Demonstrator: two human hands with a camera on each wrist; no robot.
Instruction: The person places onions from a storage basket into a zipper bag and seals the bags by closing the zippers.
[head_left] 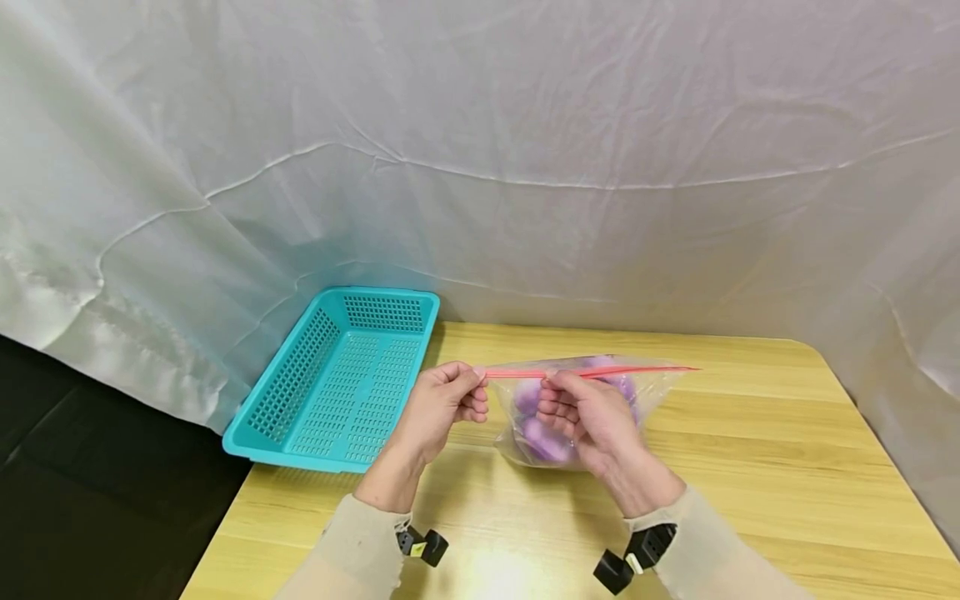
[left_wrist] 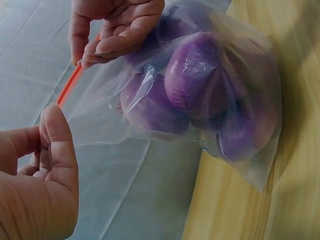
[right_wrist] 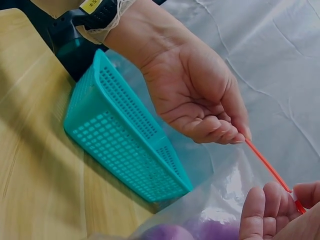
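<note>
A clear zip bag [head_left: 654, 387] with a red-orange closure strip [head_left: 514, 374] hangs between both hands, low over the table. Inside are several purple, smooth, rounded things [left_wrist: 192, 72]; their exact kind is unclear through the plastic. My left hand [head_left: 442, 406] pinches the left end of the strip between thumb and index finger, its other fingers curled. Farther right, my right hand [head_left: 596, 414] pinches the strip partway along, and the strip's right end extends freely beyond it. In the right wrist view, a small pale piece [right_wrist: 293, 195] sits on the strip at the right hand's fingertips.
A turquoise perforated basket [head_left: 431, 333] stands on the left of the wooden table [head_left: 772, 467], close to the left hand. A pale grey cloth [head_left: 525, 225] hangs behind the table and along its right side. Dark material [head_left: 97, 467] lies beyond the left edge.
</note>
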